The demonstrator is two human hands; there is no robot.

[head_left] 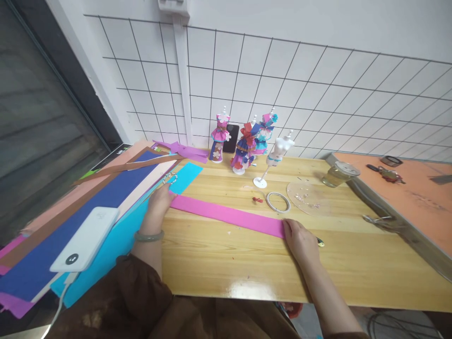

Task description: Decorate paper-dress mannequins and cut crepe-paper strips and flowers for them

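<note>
Strip, long, flat, magenta-pink, paper-like (229, 215) | being pinched at opposite ends by left hand (161, 202) and right hand (302, 241) | hazard: tearing possibly being risked by uneven pulling

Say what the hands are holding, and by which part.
A pink strip, its left end in the left fingers, its right end in the right fingers.

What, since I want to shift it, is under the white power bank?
A navy sheet, cream sheet and turquoise sheet show around the power bank; what it covers is hidden.
</note>
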